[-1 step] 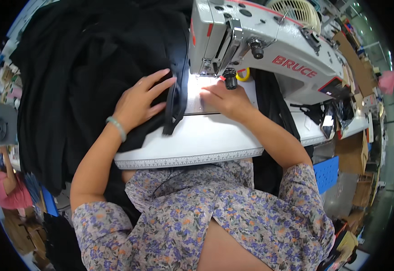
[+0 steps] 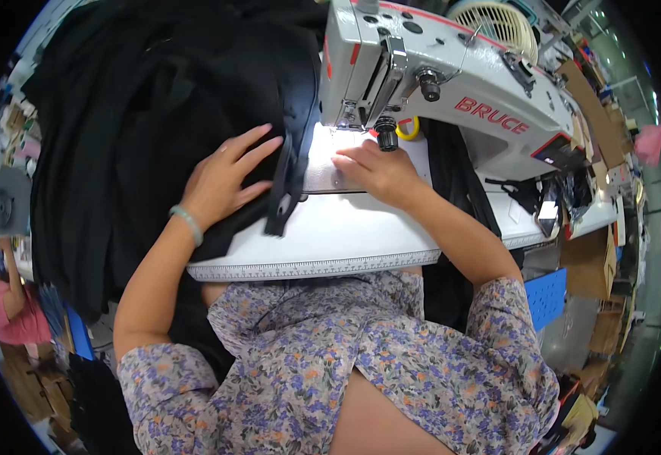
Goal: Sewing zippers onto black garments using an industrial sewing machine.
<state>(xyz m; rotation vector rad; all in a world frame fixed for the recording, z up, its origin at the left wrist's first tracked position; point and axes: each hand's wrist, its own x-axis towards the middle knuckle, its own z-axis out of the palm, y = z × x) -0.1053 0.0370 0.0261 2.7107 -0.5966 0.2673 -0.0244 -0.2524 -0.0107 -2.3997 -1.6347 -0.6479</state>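
Note:
Black fabric [image 2: 156, 144] is heaped on the left of the sewing machine [image 2: 437, 83]. My left hand [image 2: 228, 178] lies on it with fingers spread, beside a narrow black strip [image 2: 291, 163] that looks like zipper tape. The strip's loose lower end hangs over the white table [image 2: 323, 231], slightly blurred. My right hand [image 2: 382, 174] is at the lit needle plate [image 2: 319, 171], below the presser foot area. Its fingers are bent and close together; glare and the hand itself hide whatever is between them. A yellow loop [image 2: 409, 129] shows behind the machine's black knob [image 2: 386, 135].
A measuring tape [image 2: 315, 267] runs along the table's front edge. More black cloth [image 2: 455, 167] hangs right of my right hand. A phone [image 2: 548, 216] and a black plastic bag [image 2: 574, 193] lie at the right. A person in pink [image 2: 14, 311] is at far left.
My left hand has shifted slightly left and nearer, away from the machine. The strip's lower end has swung left and nearer with the fabric. My right hand stays nearly in place.

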